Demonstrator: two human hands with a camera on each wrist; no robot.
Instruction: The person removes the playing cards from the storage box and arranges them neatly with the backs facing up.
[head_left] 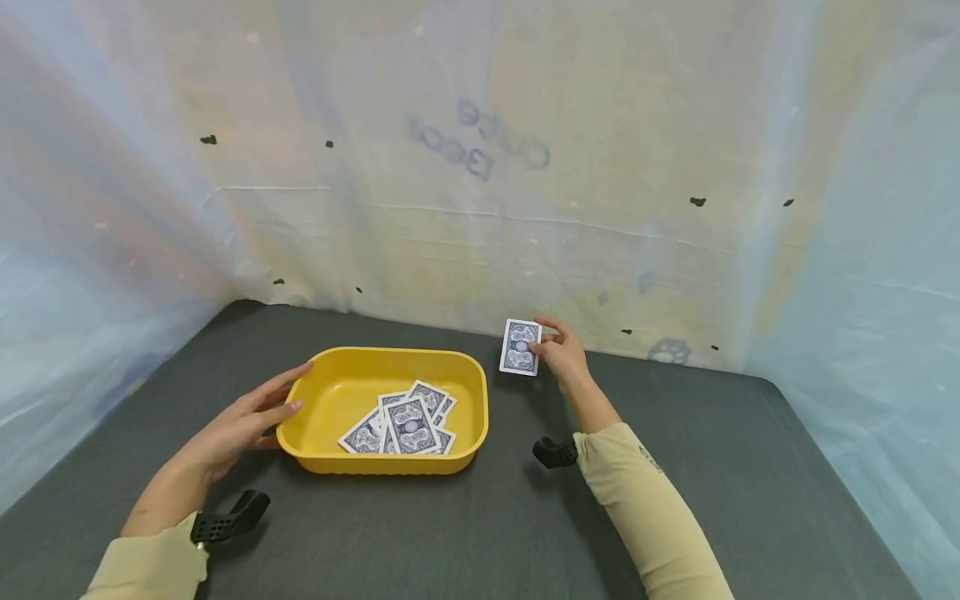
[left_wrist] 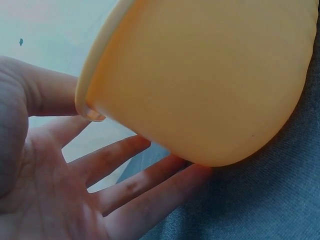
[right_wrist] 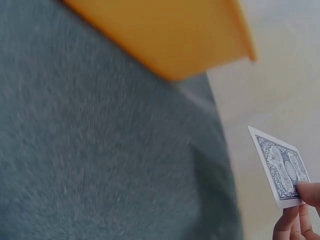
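Observation:
In the head view, my left hand (head_left: 238, 429) grips the left end of a yellow plastic tray (head_left: 382, 463). The left wrist view shows the thumb at the tray's rim and the other fingers (left_wrist: 117, 157) spread against its outer wall. Several playing cards (head_left: 412, 426) with blue patterned backs lie overlapping inside. Beyond the tray's far right corner, my right hand (head_left: 562, 352) pinches one playing card (head_left: 517, 347) by its right edge. The right wrist view shows that card (right_wrist: 280, 167) tilted, patterned back visible, thumb on its face and fingers behind.
Dark grey cloth (head_left: 495, 533) covers the table. Pale translucent sheeting (head_left: 480, 242) with small dark marks and faint lettering rises behind the table and along both sides. A black strap mount (head_left: 232, 517) sits at the left wrist, another (head_left: 555, 452) at the right.

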